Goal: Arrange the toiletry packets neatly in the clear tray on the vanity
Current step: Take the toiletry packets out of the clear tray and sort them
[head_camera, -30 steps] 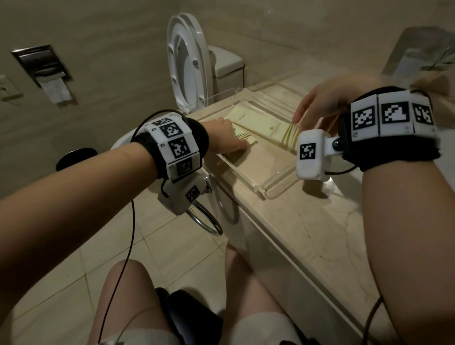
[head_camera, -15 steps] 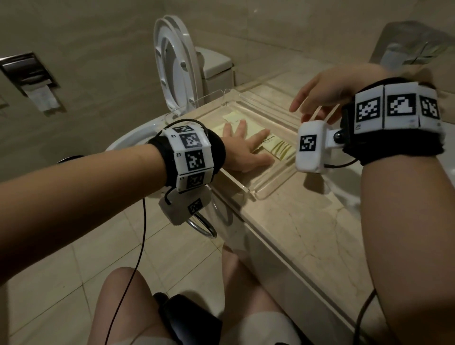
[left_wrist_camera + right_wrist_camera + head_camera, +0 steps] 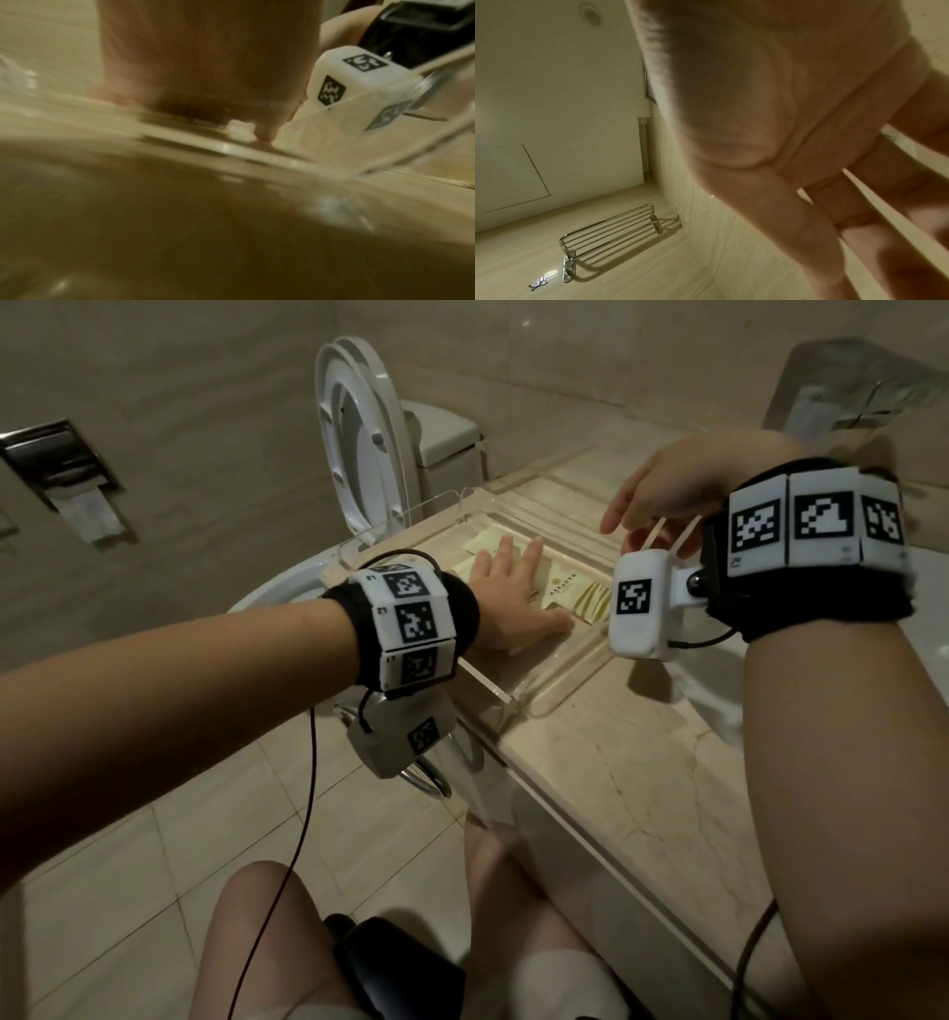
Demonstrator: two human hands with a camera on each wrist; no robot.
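Note:
A clear tray [image 3: 562, 683] sits on the marble vanity [image 3: 642, 788], with pale yellow toiletry packets [image 3: 567, 590] lying flat in it. My left hand [image 3: 506, 593] presses flat on the packets with its fingers spread; another packet [image 3: 482, 540] peeks out beyond its fingertips. In the left wrist view, the palm [image 3: 205, 50] rests down behind the blurred tray wall [image 3: 231, 151]. My right hand [image 3: 652, 503] hovers above the tray's far right side, fingers straight and holding nothing. In the right wrist view, its fingers [image 3: 795, 203] hang extended.
A toilet with raised lid [image 3: 359, 444] stands left of the vanity, and a paper holder [image 3: 67, 474] is on the wall. A metal ring [image 3: 431, 778] hangs under the counter edge. A shiny object [image 3: 847, 387] sits at back right. A towel rack [image 3: 608, 229] is wall-mounted.
My left hand slid from the tray's left edge onto the packets and spread flat. My right hand lifted off the packets and now hovers above the tray.

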